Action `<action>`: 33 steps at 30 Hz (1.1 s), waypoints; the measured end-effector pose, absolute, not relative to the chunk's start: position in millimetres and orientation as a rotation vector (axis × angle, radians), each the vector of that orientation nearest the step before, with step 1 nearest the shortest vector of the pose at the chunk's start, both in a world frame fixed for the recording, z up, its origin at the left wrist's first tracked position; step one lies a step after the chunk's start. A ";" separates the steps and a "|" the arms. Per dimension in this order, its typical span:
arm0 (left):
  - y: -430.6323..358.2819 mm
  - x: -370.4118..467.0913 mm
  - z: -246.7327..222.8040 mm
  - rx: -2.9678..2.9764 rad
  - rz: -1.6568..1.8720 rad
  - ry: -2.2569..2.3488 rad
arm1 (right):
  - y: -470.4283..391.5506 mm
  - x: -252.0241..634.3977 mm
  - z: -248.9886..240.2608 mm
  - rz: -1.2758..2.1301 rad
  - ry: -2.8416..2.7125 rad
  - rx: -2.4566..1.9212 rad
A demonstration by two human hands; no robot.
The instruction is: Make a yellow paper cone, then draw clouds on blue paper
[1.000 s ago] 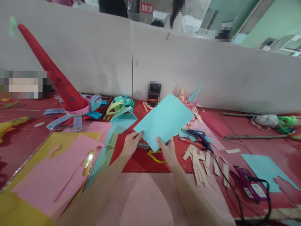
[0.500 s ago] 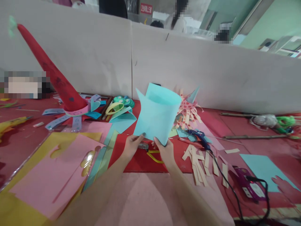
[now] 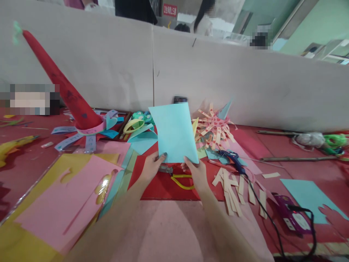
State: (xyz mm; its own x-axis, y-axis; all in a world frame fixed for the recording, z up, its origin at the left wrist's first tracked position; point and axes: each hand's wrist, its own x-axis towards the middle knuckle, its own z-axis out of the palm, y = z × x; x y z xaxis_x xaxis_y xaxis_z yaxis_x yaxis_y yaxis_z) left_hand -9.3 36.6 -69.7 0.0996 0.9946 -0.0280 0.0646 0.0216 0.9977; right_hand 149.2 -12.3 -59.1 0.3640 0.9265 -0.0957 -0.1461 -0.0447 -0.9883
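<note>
A light blue paper sheet (image 3: 176, 133) stands raised over the middle of the table, its broad face toward me. My left hand (image 3: 153, 165) pinches its lower left corner, thumb in front. At the lower right corner my right hand (image 3: 194, 169) grips the same sheet, thumb in front and fingers partly behind. Beneath the hands, pliers with yellow handles (image 3: 182, 182) lie on red paper (image 3: 160, 189). Right of the sheet sits a pink spotted paper piece (image 3: 215, 123) with many strips and a blue cone.
A tall red cone (image 3: 68, 91) leans at the left behind pink paper (image 3: 62, 203). To the right lie a blue glue gun (image 3: 234, 160) with its cord, cream strips (image 3: 230, 193), a purple box (image 3: 293, 214) and sticks (image 3: 297, 159). A white partition (image 3: 231, 80) stands behind.
The blue sheet, curled over with an open loop at the top before, now looks flatter and more upright. Both hands keep hold of its lower corners.
</note>
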 end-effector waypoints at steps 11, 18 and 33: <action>30.0 -4.1 -63.1 1.270 1.015 1.073 | -11.0 140.2 -75.7 1.026 -0.682 -1.366; 36.5 -10.7 -69.2 1.168 1.041 1.076 | -8.2 147.0 -72.3 0.967 -0.673 -1.372; 35.8 -10.8 -63.9 1.233 0.966 1.168 | -9.9 147.2 -70.2 0.959 -0.682 -1.377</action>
State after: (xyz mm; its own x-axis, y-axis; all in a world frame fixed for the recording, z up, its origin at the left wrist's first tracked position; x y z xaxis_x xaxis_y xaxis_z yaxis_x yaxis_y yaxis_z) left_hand -10.8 35.8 -63.9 0.1734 0.9767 -0.1262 0.0598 0.1174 0.9913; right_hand 147.2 -9.9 -70.2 0.4770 0.8688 -0.1328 -0.1599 -0.0628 -0.9851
